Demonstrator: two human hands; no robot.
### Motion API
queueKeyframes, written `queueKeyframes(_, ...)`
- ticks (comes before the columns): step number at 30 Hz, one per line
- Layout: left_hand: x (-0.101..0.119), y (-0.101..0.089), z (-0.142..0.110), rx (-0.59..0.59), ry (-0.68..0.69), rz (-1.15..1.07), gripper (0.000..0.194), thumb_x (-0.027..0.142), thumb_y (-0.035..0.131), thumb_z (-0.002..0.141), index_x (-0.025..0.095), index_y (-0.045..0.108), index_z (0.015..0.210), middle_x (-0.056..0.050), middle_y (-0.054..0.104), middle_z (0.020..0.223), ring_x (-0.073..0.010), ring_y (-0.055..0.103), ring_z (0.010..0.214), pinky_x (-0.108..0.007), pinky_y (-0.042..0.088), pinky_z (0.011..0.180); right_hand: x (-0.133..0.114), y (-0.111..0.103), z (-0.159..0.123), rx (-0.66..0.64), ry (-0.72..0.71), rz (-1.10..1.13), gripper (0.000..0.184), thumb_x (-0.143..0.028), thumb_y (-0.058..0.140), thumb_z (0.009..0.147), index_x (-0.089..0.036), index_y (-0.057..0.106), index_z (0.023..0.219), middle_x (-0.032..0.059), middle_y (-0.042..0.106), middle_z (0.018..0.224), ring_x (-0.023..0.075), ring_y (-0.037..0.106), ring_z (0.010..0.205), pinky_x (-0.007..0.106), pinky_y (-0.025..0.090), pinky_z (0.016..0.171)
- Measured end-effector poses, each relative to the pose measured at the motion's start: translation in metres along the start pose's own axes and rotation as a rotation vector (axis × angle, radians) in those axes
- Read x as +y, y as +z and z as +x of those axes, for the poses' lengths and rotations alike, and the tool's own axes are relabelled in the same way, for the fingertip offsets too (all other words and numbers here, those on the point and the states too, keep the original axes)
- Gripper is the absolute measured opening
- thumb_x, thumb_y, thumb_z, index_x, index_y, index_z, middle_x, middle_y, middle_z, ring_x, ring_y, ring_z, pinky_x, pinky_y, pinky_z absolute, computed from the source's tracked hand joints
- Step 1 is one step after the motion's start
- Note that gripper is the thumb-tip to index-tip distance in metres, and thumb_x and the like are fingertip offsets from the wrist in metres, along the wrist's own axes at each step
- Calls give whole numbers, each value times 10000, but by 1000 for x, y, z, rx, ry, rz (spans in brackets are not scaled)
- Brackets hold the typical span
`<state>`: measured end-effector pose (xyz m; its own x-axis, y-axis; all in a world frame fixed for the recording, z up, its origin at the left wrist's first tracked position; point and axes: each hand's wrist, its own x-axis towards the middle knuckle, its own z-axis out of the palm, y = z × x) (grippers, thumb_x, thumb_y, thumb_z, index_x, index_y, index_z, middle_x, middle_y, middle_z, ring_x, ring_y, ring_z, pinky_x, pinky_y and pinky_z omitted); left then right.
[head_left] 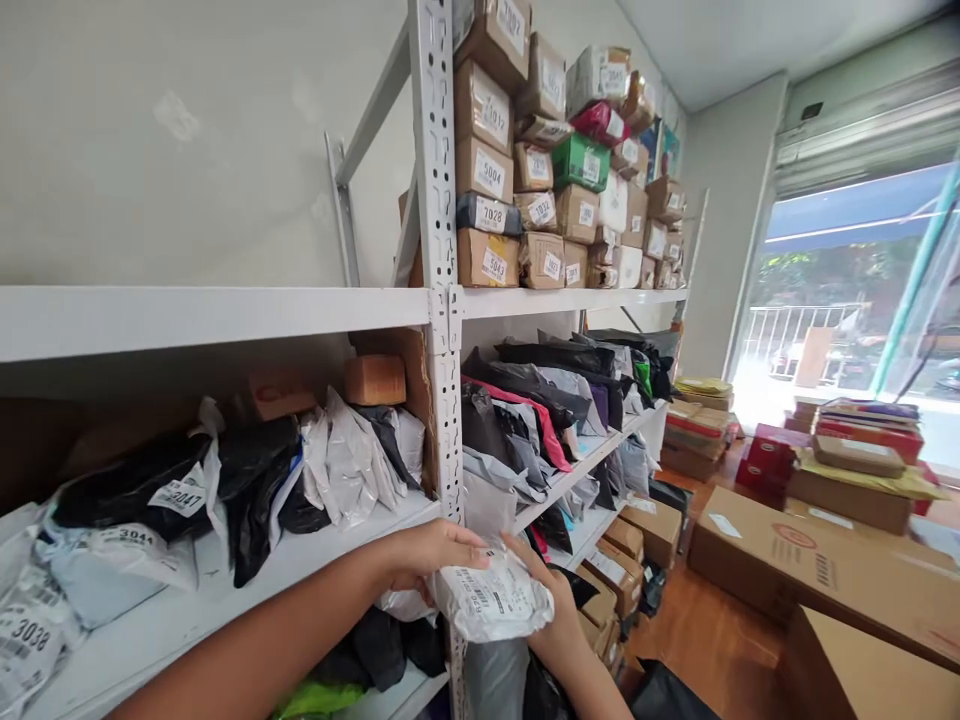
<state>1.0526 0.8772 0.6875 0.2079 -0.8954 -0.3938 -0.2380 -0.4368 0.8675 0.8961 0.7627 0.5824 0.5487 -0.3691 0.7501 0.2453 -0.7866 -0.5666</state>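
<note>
Your left forearm [292,632] spans lower left; a crinkled, white, labelled parcel [495,602] is lower centre, between your left grip [429,555] and right grip [562,610], both holding it.

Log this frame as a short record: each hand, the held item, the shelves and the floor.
Left hand: gripping the left side of a white plastic-wrapped package
Right hand: gripping the package's right side
Held item: printed barcode label showing
Left middle shelf: black plastic parcel labelled 3047, among other plastic parcels
Upper right shelf: stacked brown cardboard boxes, plus one green box
Floor: large brown cardboard box with round red print, at right
</note>
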Motion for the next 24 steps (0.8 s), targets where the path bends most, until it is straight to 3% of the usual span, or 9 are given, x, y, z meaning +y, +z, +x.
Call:
queueKeyframes(2, 23, -8, -9, 171, 66, 475, 400, 436, 583, 808, 177, 683, 1096, -44, 662, 772, -151, 560, 560, -295, 458, 551, -2, 7, 3, 61, -31, 58, 316, -273, 578, 805, -169, 674, 1087, 125, 755, 947, 214, 723, 738, 253, 573, 634)
queueKeyframes(4, 52, -24, -20, 460, 226, 951, 372, 341, 461, 889, 128, 655, 1124, -121, 687, 967, -242, 640, 849, -393, 511, 802, -5, 13, 5, 129, -18, 92, 245, -271, 607, 799, -188, 677, 1018, 100, 753, 911, 210, 718, 781, 251, 571, 682)
queueKeyframes(5, 67, -32, -25, 564, 289, 1080, 373, 258, 400, 907, 113, 625, 1168, -156, 660, 1103, -277, 607, 1027, -434, 465, 937, -7, 16, 6, 167, 6, 98, 222, -276, 614, 799, -193, 672, 996, 84, 747, 880, 202, 709, 764, 251, 565, 677)
queueKeyframes(7, 90, -47, -28, 630, 335, 1212, 391, 137, 346, 893, 140, 603, 1188, -147, 620, 1218, -274, 538, 1174, -433, 394, 1043, -12, 19, 9, 240, 45, 96, 160, -286, 603, 803, -194, 658, 922, 48, 717, 776, 178, 669, 666, 239, 536, 597)
queueKeyframes(12, 111, -57, -23, 777, 173, 1362, 383, 57, 287, 862, 35, 561, 1128, -217, 668, 1061, -303, 654, 995, -411, 515, 842, -21, 19, 20, 372, 51, 75, 91, -264, 534, 791, -189, 583, 808, -6, 590, 627, 142, 538, 526, 227, 442, 478)
queueKeyframes(17, 121, -61, -28, 692, 117, 1512, 370, 76, 343, 853, 73, 643, 1068, -201, 679, 1106, -330, 637, 1061, -427, 517, 871, -31, 25, 36, 385, 93, 73, 189, -362, 583, 817, -190, 549, 748, -15, 552, 618, 130, 511, 534, 227, 427, 496)
queueKeyframes(21, 124, -74, -25, 518, 0, 1595, 343, 123, 453, 822, 26, 655, 1083, -269, 640, 1179, -374, 621, 1092, -453, 527, 870, -36, 39, 48, 326, 179, 95, 252, -428, 611, 809, -179, 583, 790, -22, 564, 593, 127, 489, 516, 239, 402, 506)
queueKeyframes(24, 116, -91, -17, 392, 2, 1630, 410, 93, 476, 795, 4, 602, 1175, -260, 596, 1269, -343, 592, 1152, -405, 500, 943, -39, 54, 55, 357, 216, 108, 281, -455, 620, 795, -174, 616, 780, -30, 528, 559, 125, 443, 501, 249, 375, 495)
